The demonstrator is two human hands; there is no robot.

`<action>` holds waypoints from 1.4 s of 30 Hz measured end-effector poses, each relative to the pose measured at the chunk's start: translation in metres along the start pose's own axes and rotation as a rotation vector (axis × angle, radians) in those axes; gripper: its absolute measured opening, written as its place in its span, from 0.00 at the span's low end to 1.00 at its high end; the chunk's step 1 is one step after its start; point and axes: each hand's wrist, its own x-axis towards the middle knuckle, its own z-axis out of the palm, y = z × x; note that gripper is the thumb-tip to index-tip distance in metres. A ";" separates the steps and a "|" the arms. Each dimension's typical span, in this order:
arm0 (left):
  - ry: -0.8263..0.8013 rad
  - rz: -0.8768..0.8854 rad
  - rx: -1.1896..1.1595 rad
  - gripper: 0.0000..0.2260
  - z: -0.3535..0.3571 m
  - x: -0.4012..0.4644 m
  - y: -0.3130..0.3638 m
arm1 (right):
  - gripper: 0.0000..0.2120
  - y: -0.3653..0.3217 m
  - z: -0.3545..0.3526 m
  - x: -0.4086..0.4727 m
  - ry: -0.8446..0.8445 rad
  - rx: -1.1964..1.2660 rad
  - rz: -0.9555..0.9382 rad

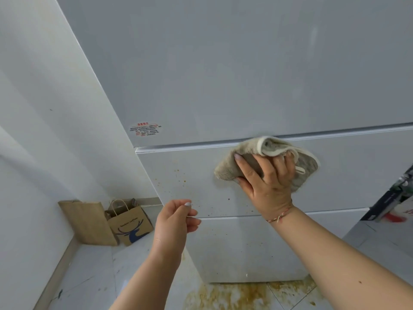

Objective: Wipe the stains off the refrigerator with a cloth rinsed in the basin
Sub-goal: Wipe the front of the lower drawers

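refrigerator (223, 74) fills most of the view: pale grey-white, smooth glossy flat panels, upper door over two drawer fronts split by thin horizontal seams, small red-print label (145, 129) at the upper door's lower left corner. floor (93, 276) is pale glossy tile with a wide rusty-yellow spill (245, 294) at the fridge foot. two brown paper bags (116, 220) lean in the corner against the wall, one with a dark deer print. right hand (266, 177) presses the cloth (228, 168) flat on the middle drawer front just under the upper seam, fingers spread over it and curled into its top fold; cloth is beige, fuzzy terry, bunched, pale bound edge and small loop showing. left hand (176, 218) hangs free near the lower seam, fingers loosely curled, holding nothing. brown specks (178, 175) sit left of the cloth and lower down near the bottom seam, untouched, so wiping looks far from done. basin not in view. risks, my read: bunched cloth gives patchy contact and skips the small dots; a wet pass on gloss could smear specks into streaks instead of lifting them; drips would run into the seams or onto the already dirty floor; that wet tile underfoot is a slip hazard; scrubbing near the label could lift its print
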 end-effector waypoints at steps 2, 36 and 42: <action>0.007 0.030 -0.028 0.08 -0.005 0.005 0.007 | 0.23 -0.021 0.011 0.017 0.017 0.028 -0.075; 0.041 0.154 -0.018 0.15 -0.073 0.015 0.005 | 0.25 -0.079 0.026 0.033 -0.089 -0.082 -0.381; 0.030 0.157 -0.011 0.18 -0.081 0.012 0.003 | 0.26 -0.123 0.039 0.067 -0.166 -0.011 -0.517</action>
